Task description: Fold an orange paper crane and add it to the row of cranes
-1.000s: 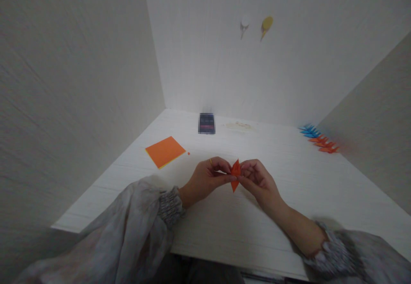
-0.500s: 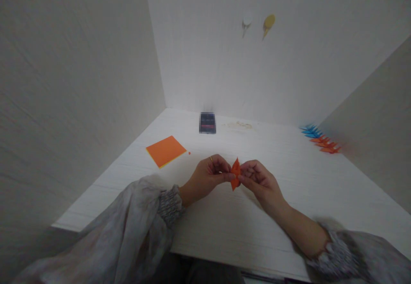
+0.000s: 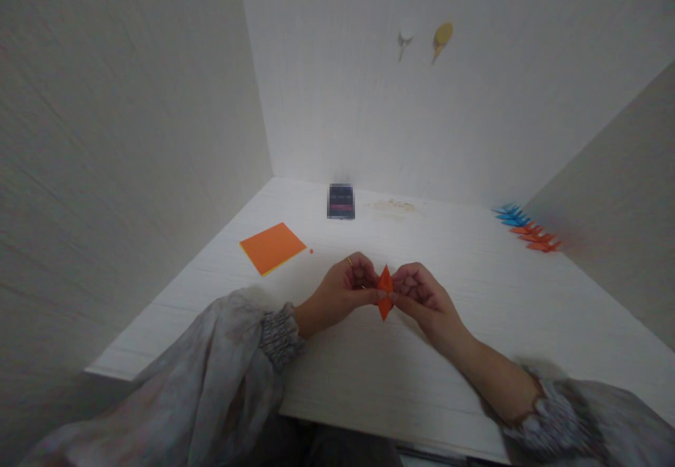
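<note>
Between my two hands is a small orange folded paper (image 3: pixel 386 280), a narrow diamond with points at top and bottom. My left hand (image 3: pixel 345 288) pinches its left side, thumb in front and fingers curled behind. From the other side my right hand (image 3: pixel 425 295) pinches it the same way. The fingertips behind the paper are partly hidden. Left of my hands, a square stack of orange paper (image 3: pixel 273 247) with a yellow edge lies on the table, and a tiny orange dot (image 3: pixel 311 251) sits by its corner.
Folded blue paper pieces (image 3: pixel 510 215) and orange ones (image 3: pixel 535 236) stand in a row at the right wall. A dark blurred box (image 3: pixel 340 202) is at the back wall. White (image 3: pixel 405 36) and yellow hooks (image 3: pixel 443 34) hang on that wall. The white table (image 3: pixel 337 382) ends near my lap.
The folded paper has turned slightly more upright and sits a little lower between my fingers. Both hands keep their pinch and have barely shifted.
</note>
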A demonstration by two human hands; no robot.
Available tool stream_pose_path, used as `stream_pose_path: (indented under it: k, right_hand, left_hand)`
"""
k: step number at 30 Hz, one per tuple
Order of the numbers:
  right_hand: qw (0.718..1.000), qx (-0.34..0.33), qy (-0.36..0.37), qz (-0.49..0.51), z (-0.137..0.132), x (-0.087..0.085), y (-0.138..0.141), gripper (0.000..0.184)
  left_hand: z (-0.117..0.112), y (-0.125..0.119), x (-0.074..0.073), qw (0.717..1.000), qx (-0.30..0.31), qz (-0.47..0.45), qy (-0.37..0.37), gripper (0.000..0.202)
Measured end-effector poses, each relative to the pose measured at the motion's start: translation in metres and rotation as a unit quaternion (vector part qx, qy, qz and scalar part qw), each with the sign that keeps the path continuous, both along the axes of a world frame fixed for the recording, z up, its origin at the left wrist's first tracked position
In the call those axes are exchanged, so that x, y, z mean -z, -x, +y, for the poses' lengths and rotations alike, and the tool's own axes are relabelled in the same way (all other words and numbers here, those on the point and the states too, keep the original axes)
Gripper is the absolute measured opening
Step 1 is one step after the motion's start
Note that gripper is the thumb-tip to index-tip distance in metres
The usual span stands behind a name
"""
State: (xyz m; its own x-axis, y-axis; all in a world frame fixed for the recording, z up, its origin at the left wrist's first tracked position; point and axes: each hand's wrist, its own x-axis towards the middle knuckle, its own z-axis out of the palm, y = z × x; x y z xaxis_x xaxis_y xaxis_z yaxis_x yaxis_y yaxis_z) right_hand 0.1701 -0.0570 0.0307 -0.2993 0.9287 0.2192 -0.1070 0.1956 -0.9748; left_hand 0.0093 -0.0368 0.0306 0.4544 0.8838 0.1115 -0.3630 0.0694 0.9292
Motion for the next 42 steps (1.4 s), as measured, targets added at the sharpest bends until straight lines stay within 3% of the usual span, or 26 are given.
stream_pose_path:
  k: [7, 15, 25, 31, 36, 42]
  right_hand:
    - [1.000, 0.003, -0.001, 0.016, -0.001, -0.002, 0.002, 0.022]
    - [0.993, 0.081, -0.081, -0.012, -0.001, 0.000, 0.004, 0.027]
    - [0.997, 0.061, -0.049, -0.004, -0.002, -0.001, 0.003, 0.029]
    - [0.981, 0.112, -0.135, -0.079, 0.001, 0.006, 0.004, 0.032]
    - [0.975, 0.102, -0.160, -0.116, 0.001, 0.006, 0.005, 0.035]
    - [0.977, 0.069, -0.163, -0.115, 0.001, 0.005, 0.005, 0.039]
  left_hand:
    - [0.001, 0.000, 0.001, 0.999, 0.016, -0.028, 0.015, 0.041]
    - [0.004, -0.001, 0.003, 0.994, -0.055, 0.082, -0.053, 0.028]
    - [0.003, -0.001, 0.004, 1.000, -0.023, 0.000, -0.002, 0.030]
    - [0.004, -0.001, 0.011, 0.987, -0.085, 0.119, -0.064, 0.021]
    - [0.001, -0.001, 0.007, 0.989, -0.064, 0.120, -0.057, 0.021]
    - [-0.003, 0.000, -0.005, 0.986, -0.024, 0.133, -0.098, 0.024]
